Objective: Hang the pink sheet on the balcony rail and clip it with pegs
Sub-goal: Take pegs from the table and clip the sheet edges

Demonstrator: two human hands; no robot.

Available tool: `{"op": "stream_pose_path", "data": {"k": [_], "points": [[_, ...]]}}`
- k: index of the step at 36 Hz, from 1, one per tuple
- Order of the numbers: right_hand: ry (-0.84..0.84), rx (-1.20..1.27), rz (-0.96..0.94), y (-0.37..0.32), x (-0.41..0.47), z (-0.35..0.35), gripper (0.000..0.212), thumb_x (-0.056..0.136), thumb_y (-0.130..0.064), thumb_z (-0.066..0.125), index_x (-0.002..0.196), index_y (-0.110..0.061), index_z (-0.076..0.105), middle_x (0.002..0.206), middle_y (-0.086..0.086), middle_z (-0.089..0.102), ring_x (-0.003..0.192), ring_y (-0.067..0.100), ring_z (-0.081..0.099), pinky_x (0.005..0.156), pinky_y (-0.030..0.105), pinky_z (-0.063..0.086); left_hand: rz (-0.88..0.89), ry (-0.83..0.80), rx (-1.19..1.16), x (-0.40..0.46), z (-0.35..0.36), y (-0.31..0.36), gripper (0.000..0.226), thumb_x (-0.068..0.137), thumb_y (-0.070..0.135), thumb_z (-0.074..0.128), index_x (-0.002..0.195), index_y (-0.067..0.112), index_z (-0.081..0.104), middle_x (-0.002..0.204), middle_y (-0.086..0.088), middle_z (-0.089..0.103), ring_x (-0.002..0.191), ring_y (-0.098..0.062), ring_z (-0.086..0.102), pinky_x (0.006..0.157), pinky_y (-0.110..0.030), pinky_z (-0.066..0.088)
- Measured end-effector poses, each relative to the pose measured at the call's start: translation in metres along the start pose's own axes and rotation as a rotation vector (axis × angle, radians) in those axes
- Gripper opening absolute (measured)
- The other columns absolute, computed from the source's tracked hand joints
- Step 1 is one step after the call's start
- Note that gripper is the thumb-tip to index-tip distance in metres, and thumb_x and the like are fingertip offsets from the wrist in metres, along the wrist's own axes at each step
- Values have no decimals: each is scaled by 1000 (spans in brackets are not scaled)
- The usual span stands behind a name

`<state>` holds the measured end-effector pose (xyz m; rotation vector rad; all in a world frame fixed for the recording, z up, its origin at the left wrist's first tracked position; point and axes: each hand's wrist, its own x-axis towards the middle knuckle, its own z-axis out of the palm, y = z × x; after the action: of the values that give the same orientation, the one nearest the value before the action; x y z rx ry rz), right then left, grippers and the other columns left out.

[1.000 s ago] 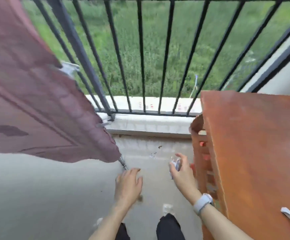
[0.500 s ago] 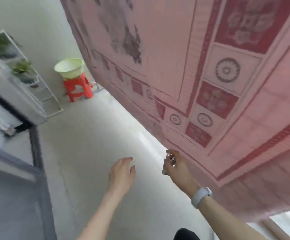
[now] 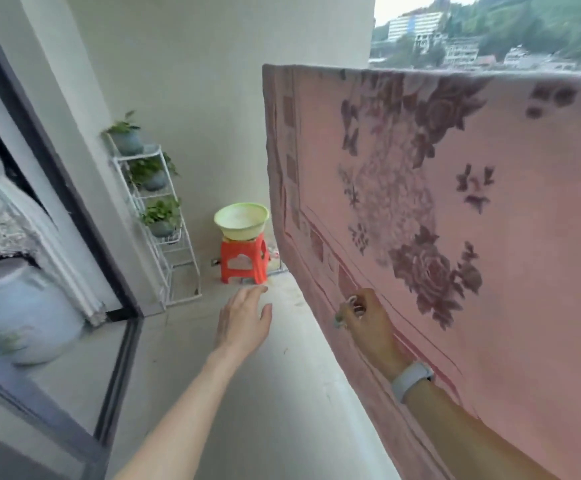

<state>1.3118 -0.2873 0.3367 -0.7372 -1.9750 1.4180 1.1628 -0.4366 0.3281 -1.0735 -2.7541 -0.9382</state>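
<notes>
Grey floor [image 3: 275, 393], pale wall [image 3: 212, 81], white plant rack [image 3: 159, 216], basin [image 3: 241, 221] on orange stool [image 3: 244, 261].

The sheet [image 3: 455, 237] hides the rail and runs off the right edge. Pegs [image 3: 351, 304] in the right hand [image 3: 368, 323] are mostly hidden.

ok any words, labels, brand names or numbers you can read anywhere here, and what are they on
None can be read.
Pink floral sheet: woven roses and squares only, no lettering.
White band on the right wrist: no face or text showing.
Pale green plastic basin and orange plastic stool: no label visible.
Distant hillside buildings: any signs too small and blurred.
</notes>
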Motion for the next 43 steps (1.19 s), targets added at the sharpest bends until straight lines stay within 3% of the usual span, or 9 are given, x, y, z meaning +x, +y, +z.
{"op": "stream_pose_path", "data": {"k": [5,9,12,15,19,24,29,39,43], "points": [[-13,33,-24,-15,123,55,6,88,-6,51,91,-2,47,71,8,65,66,9,64,63,19,47,-49,75,-56,104,-12,-25,34,88,18,50,121,10,54,123,-10,55,114,-29,51,97,-41,41],[-55,27,-31,-16,206,108,8,86,-4,50,91,1,45,70,2,64,62,-4,60,58,18,41,-80,112,-75,178,-16,-67,33,88,16,53,121,10,54,124,-8,54,115,-26,50,96,-36,40],[-61,9,-43,-13,273,150,10,85,-5,51,94,-2,46,72,1,63,73,15,63,63,26,45,-92,110,-77,241,-16,-102,35,90,15,51,125,8,51,128,-8,51,119,-23,47,97,-27,34],[-62,0,-96,-12,342,193,14,91,-9,48,104,-14,47,72,-5,60,59,1,58,51,16,43,-75,106,-88,311,-16,-143,36,90,13,51,126,6,50,128,-10,50,119,-22,45,94,-17,26],[-24,-18,-87,-18,440,251,15,93,-11,46,107,-13,50,79,0,62,53,2,57,47,16,44,-47,104,-114,416,-21,-198,35,89,12,53,124,5,52,126,-11,51,119,-24,47,98,-24,30],[-32,-6,-17,-33,551,304,28,86,-19,59,110,-14,45,87,5,61,64,18,60,67,42,51,-3,95,-116,548,-31,-243,36,89,11,53,125,5,51,128,-12,50,121,-25,44,101,-26,29],[7,-15,-19,-38,644,330,30,90,-10,54,116,-11,39,87,3,55,60,12,56,49,15,47,28,34,-181,667,-17,-260,34,88,13,54,121,8,54,124,-10,54,118,-26,48,99,-28,31],[226,-254,-139,0,849,375,29,85,-30,60,107,-16,47,92,0,64,78,17,61,69,33,52,88,-67,-415,900,56,-283,28,91,18,52,119,15,55,119,-2,57,99,-14,56,86,-24,40],[281,-283,-140,11,932,389,24,86,-36,59,104,-29,45,93,-9,62,82,15,61,70,28,47,109,-97,-454,1003,77,-279,28,91,19,51,119,15,54,118,-2,59,97,-13,57,88,-27,44]]}}
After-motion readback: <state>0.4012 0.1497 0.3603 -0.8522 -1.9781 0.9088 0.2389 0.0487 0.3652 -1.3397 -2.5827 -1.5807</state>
